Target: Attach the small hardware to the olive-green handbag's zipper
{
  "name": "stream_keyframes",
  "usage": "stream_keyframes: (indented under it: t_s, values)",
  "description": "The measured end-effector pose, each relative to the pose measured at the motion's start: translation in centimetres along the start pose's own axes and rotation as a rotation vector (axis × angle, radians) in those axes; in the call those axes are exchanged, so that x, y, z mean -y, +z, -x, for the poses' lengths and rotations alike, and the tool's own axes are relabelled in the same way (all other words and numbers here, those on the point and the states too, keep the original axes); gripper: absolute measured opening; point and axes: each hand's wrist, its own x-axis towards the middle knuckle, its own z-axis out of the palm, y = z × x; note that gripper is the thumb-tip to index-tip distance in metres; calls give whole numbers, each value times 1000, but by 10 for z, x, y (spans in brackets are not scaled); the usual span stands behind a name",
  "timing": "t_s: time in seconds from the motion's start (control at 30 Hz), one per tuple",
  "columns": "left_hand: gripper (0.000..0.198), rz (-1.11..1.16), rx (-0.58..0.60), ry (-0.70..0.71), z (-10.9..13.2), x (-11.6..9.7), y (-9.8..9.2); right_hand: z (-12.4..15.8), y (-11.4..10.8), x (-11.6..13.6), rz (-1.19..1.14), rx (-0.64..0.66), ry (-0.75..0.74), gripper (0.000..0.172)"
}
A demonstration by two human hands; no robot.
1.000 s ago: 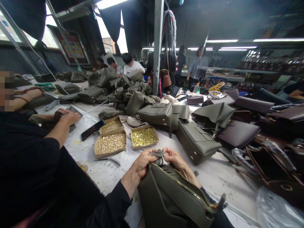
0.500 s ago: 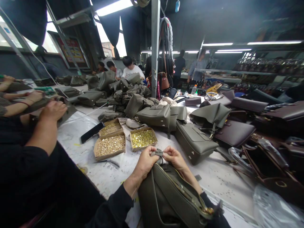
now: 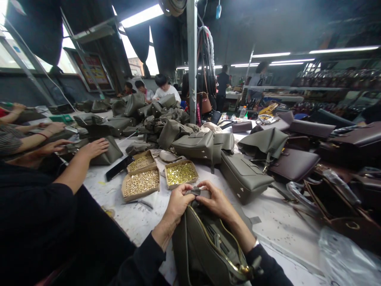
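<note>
An olive-green leather handbag (image 3: 190, 248) stands upright right in front of me, its gold zip (image 3: 229, 260) undone and the mouth gaping. Above its far end, a short olive strap (image 3: 195, 191) runs between my hands. My left hand (image 3: 177, 201) pinches the strap from the left with thumb and fingers. From the other side my right hand (image 3: 216, 200) pinches it too, thumb tip close to the left one. Whether a small metal piece sits between the fingertips I cannot tell.
Cardboard trays of small gold metal fittings (image 3: 141, 195) lie just beyond my left hand, beside a black phone (image 3: 119, 168). Finished-looking olive bags (image 3: 245, 176) crowd the table ahead. Dark brown bags (image 3: 297, 165) lie right. At left, a co-worker's hand (image 3: 94, 149) rests on another bag.
My hands still pinch the strap, with the right fingers shifted and more arched. The bag's mouth has opened wider. The co-worker's near hand has moved right, onto an olive bag.
</note>
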Motion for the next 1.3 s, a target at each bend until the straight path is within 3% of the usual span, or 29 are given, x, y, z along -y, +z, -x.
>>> stream_keyframes:
  t_s: [0.1, 0.27, 0.43, 0.67, 0.87, 1.3]
  values:
    - [31, 0, -4, -3, -1, 1, -2, -1, 0, 4, 10, 37, 9, 21]
    - [30, 11, 3, -4, -2, 3, -3, -5, 4, 3, -66, 71, 54, 16]
    - [26, -2, 71, 1, 3, -2, -6, -11, 6, -1, -212, 96, 145, 19]
    - [40, -64, 140, -31, -2, -10, -17, -11, 4, -6, -341, 144, 278, 26]
    - [20, -48, 112, 25, -1, -16, -12, -9, -5, -5, -372, 165, 307, 29]
    - [30, 280, 237, -263, -15, 18, -17, -5, -5, -10, -500, 183, 301, 41]
